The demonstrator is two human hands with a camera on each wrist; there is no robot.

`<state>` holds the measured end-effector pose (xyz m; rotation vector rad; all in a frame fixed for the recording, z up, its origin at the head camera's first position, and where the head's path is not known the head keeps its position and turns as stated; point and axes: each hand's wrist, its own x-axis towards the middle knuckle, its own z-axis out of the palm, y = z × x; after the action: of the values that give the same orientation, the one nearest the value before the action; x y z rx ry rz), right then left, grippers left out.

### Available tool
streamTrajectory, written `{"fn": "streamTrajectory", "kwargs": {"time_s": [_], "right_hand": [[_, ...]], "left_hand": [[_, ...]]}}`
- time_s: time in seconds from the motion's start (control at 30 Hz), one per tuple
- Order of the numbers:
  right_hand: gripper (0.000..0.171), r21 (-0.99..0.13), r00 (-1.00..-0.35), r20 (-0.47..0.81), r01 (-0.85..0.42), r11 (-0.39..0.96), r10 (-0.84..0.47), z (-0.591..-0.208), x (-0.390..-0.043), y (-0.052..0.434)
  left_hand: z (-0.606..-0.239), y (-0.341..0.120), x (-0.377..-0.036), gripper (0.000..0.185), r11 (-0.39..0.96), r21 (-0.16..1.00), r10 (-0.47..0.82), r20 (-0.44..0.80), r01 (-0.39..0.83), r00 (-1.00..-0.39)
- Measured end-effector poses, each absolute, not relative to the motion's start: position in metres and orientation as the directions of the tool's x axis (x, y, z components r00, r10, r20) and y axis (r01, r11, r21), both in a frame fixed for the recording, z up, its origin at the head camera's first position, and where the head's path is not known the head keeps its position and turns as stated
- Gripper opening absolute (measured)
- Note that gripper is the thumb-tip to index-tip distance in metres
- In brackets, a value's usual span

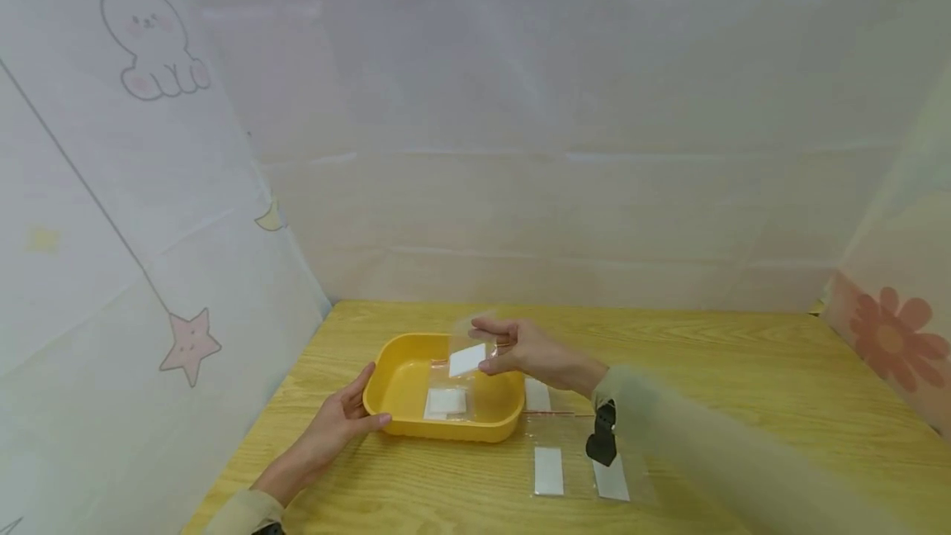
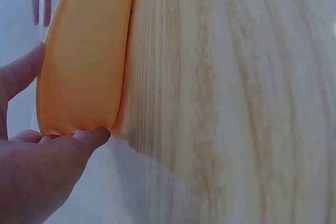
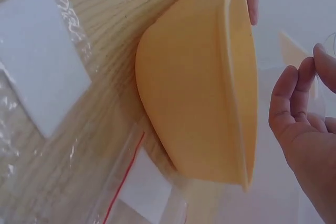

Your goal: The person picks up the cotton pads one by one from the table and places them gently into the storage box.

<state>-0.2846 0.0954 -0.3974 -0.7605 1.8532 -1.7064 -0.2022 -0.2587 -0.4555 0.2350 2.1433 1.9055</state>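
The right hand (image 1: 520, 349) hovers over the far-right part of the yellow tray (image 1: 397, 378), with thumb and fingers pinched on a clear bag w/ a white card (image 1: 466, 359) inside; the bag hangs above the tray interior, not yet laid down. The left hand (image 1: 343, 419) rests at the near-left corner of the tray, fingers fairly straight along the outer wall and thumb near the rim, so it steadies the tray and does not really grip it. One bagged white card (image 1: 447, 400) lies already on the tray bottom, so I judge approx. one piece is finished and a second is in progress. On the wooden surface (image 1: 743, 386), right of the tray, more clear bags with white cards (image 1: 549, 470) lie flat, some with a red seal line; these look like the remaining work. Hard to make out: the exact no. of bags left, because the right sleeve and a black wrist device (image 1: 602, 434) cover part of them, and the plastic is almost invisible on the wood. In the wrist views the tray inside is hidden; only its outer wall shows, so the held bag is not clear there.
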Motion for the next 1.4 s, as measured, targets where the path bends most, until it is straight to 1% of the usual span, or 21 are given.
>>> {"fn": "streamTrajectory", "kwargs": {"time_s": [0.4, 0.63, 0.93, 1.07, 1.2, 1.3, 1.4], "right_hand": [[0.084, -0.990, -0.775, -0.106, 0.024, 0.140, -0.622, -0.418, -0.282, 0.055], [0.083, -0.989, -0.787, -0.138, 0.074, 0.130, -0.602, -0.423, -0.280, 0.041], [0.084, -0.971, -0.809, -0.211, 0.110, 0.210, -0.549, -0.424, -0.277, 0.033], [0.083, -0.966, -0.806, -0.217, 0.097, 0.239, -0.551, -0.425, -0.277, 0.031], [0.086, -0.964, -0.784, -0.213, 0.073, 0.254, -0.584, -0.425, -0.275, 0.032], [0.088, -0.956, -0.769, -0.204, 0.025, 0.291, -0.606, -0.423, -0.274, 0.034], [0.089, -0.934, -0.765, -0.206, -0.033, 0.356, -0.611, -0.420, -0.273, 0.038]], "left_hand": [[-0.456, -0.259, -0.203, 0.097, 0.126, 0.991, 0.302, -0.089, -0.053, -0.949], [-0.456, -0.260, -0.204, 0.098, 0.131, 0.990, 0.292, -0.092, -0.055, -0.952], [-0.457, -0.260, -0.205, 0.097, 0.131, 0.990, 0.286, -0.094, -0.059, -0.954], [-0.456, -0.260, -0.205, 0.097, 0.132, 0.990, 0.286, -0.094, -0.058, -0.953], [-0.455, -0.260, -0.204, 0.097, 0.130, 0.990, 0.295, -0.097, -0.061, -0.951], [-0.455, -0.259, -0.204, 0.097, 0.130, 0.989, 0.297, -0.104, -0.067, -0.949], [-0.455, -0.259, -0.205, 0.097, 0.129, 0.989, 0.297, -0.105, -0.069, -0.949]]}}
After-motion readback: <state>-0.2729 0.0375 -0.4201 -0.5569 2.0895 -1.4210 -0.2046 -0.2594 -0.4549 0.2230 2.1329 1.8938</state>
